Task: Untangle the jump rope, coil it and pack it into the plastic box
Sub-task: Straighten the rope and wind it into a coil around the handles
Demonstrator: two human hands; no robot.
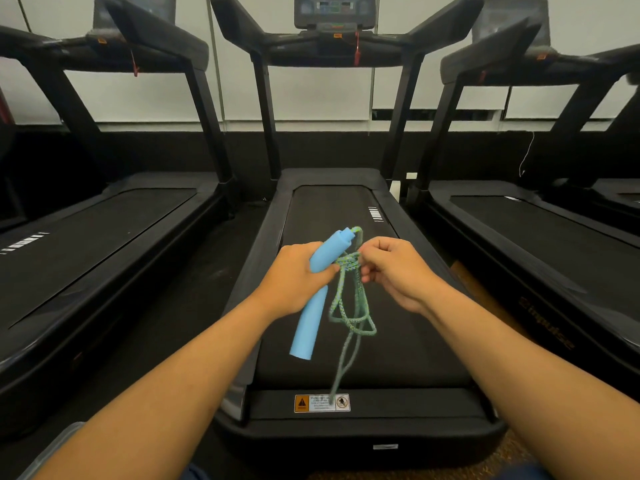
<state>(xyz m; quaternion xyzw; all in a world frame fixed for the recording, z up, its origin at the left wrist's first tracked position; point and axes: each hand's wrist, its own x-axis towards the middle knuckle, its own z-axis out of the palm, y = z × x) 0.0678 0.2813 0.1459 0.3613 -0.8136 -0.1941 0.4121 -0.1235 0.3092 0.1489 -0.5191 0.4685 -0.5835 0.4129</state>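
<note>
My left hand point(294, 277) grips two light-blue jump rope handles: one handle point(330, 249) points up and away, the other handle point(310, 325) hangs down toward me. A green speckled rope point(341, 299) comes out of the upper handle's tip and bunches into a knot between my hands. My right hand point(391, 268) pinches that knot with its fingertips. Loops of rope dangle below the knot, and one strand trails down to the treadmill's rear edge. A corner of a clear plastic box point(52, 448) shows at the bottom left, partly hidden by my left forearm.
I am over the rear of a black treadmill point(346, 424), with its belt under my hands and a warning sticker point(322, 402) at its end. Two more treadmills point(86, 244) point(540, 237) stand on either side, with dark floor gaps between them.
</note>
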